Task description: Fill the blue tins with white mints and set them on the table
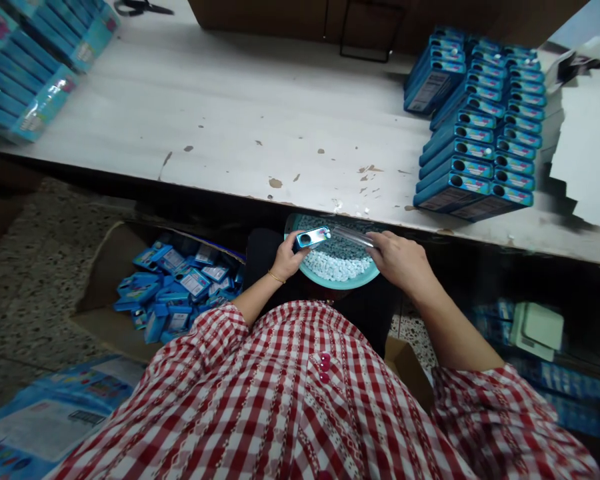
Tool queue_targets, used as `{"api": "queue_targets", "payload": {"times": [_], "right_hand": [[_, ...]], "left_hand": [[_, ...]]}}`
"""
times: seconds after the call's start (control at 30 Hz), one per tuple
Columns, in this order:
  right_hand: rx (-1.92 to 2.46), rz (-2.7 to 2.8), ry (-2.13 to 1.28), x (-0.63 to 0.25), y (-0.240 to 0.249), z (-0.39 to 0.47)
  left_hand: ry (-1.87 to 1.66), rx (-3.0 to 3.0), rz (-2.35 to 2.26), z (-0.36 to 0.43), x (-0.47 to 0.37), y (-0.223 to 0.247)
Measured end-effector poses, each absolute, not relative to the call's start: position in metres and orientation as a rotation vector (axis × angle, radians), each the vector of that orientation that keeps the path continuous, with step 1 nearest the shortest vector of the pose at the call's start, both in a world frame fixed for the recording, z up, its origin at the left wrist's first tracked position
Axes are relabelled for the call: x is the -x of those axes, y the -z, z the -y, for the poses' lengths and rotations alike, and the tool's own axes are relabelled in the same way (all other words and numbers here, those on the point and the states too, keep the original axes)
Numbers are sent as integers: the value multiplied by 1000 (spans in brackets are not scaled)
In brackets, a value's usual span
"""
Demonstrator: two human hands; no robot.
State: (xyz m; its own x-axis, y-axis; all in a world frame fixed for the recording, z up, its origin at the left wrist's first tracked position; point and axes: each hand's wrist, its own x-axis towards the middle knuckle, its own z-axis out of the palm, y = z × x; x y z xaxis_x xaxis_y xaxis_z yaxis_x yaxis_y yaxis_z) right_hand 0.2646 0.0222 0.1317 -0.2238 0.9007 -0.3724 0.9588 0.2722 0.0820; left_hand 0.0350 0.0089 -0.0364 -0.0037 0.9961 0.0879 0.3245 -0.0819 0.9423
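Observation:
My left hand (285, 258) is closed around a small blue box (313, 237), its narrow printed end with a dark round spot facing up. In my right hand (403, 261) is a slim, shiny metal tool (354, 236), gripped near its right end; its left tip points at the box, and its exact kind does not show clearly. Both hands are over a turquoise bowl (347, 285) filled with small white pellets (337, 267). The bowl sits at my lap, against the table's front edge.
On the white table (230, 107), rows of blue boxes (480, 133) stand at the right, wrapped packs (25, 80) at the left, scissors (143, 7) at the back left. A carton (97, 280) of loose blue boxes (180, 287) is on the floor. A pale scale-like device (537, 330) is lower right.

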Motion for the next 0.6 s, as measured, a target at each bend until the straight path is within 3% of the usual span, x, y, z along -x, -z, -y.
{"api": "queue_targets", "payload": {"times": [0.37,0.6], "right_hand": [[-1730,-2425,64,-261,-126,4],[-1901,-2537,-36,-273,-123,3]], "left_hand": [[-1285,-1053,-1302,-5,-51,55],[-1242,-1224,-1338,-12,-54,20]]}}
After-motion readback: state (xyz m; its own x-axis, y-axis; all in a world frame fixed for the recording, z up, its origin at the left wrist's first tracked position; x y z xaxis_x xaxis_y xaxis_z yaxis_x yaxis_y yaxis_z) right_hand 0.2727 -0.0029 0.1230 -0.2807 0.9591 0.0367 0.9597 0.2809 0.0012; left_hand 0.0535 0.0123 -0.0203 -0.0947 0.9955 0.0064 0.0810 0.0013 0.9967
